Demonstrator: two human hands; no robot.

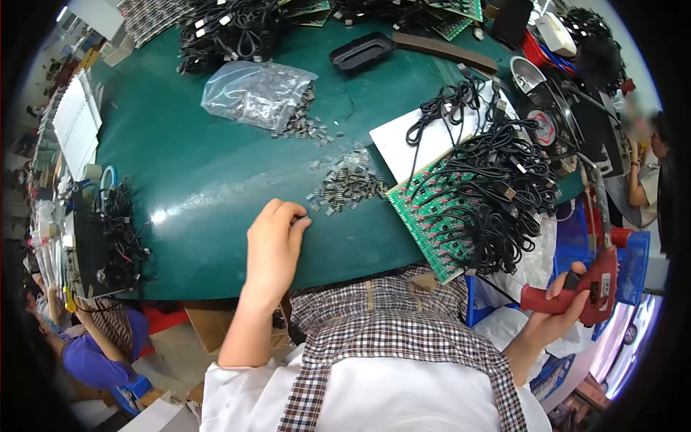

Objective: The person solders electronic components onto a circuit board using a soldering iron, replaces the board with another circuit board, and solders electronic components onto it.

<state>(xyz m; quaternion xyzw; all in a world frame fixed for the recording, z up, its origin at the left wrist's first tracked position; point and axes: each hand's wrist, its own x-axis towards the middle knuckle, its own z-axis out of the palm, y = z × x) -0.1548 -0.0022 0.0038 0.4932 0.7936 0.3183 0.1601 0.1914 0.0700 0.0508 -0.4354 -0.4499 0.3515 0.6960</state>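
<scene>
Cluttered workshop [171, 349], green tabletop [194, 158]: left fingers [288, 209] pinched together, contents unclear; right fingers [574, 309] wrap a red tool [608, 263].

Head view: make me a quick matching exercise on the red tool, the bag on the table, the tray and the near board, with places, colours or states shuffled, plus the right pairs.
Column one
1. Red tool
2. Bag on the table
3. Tray
4. Near board

Column two
A. Black, next to the brown strip
B. Green, partly covered by cables
C. Held in the right grip
D. See-through, with loose parts beside it

Pairs: 1-C, 2-D, 3-A, 4-B
</scene>
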